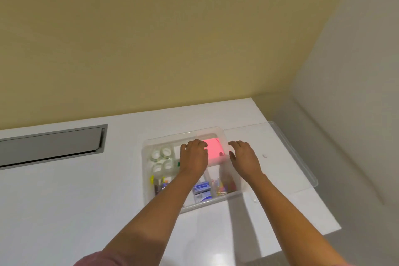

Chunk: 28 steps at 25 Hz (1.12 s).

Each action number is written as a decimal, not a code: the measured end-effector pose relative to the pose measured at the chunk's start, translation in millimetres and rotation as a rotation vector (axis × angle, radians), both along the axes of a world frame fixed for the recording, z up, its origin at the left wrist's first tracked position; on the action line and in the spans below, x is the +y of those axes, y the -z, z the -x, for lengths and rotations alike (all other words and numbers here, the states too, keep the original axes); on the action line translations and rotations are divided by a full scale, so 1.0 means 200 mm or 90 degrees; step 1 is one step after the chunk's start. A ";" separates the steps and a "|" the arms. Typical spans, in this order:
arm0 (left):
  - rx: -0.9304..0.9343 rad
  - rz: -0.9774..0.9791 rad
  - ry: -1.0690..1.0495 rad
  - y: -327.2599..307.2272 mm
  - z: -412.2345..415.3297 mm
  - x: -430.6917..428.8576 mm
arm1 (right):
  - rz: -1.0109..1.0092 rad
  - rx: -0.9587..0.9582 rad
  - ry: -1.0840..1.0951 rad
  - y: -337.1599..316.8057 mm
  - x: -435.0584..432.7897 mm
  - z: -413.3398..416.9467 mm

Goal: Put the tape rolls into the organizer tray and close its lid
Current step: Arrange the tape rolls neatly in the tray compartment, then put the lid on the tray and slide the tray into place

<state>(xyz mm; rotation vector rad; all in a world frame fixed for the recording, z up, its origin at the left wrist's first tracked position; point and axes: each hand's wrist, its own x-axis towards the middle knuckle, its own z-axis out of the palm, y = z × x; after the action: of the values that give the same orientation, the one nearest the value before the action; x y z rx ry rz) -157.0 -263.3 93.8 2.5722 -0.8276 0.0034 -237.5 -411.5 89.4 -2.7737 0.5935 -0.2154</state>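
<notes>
Head view: four tape rolls (pixel 162 160) are seen inside the organizer tray (pixel 234 194). Left hand (pixel 194 157) and right hand (pixel 245 157) hover, fingers apart, empty. The clear lid (pixel 302 157), lying at the tabletop's right edge, could be knocked off or seated crookedly.

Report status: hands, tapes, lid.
Left hand and right hand open over organizer tray. Four tape rolls in tray. Lid off, lying right of tray.
</notes>
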 end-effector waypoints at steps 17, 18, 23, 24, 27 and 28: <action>0.471 -0.063 -0.290 0.22 0.24 -1.08 | -0.243 0.193 0.246 0.25 -1.36 0.30; 0.496 -0.064 -0.314 0.23 0.23 -1.08 | -0.258 0.186 0.249 0.26 -1.37 0.28; 0.559 -0.008 -0.377 0.21 0.16 -1.11 | -0.314 0.154 0.299 0.31 -1.41 0.21; 0.588 0.026 -0.401 0.20 0.14 -1.12 | -0.323 0.128 0.320 0.30 -1.41 0.21; 0.668 0.135 -0.436 0.14 0.08 -1.17 | -0.323 -0.004 0.407 0.19 -1.43 0.19; 0.667 0.149 -0.433 0.12 0.06 -1.19 | -0.299 -0.039 0.431 0.13 -1.44 0.17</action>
<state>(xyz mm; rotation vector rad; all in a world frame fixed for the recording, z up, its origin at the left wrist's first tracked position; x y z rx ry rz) -169.7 -500.7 70.5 2.0519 0.4031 -0.8808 -272.2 -700.0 62.6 -2.0316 1.3523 -0.2571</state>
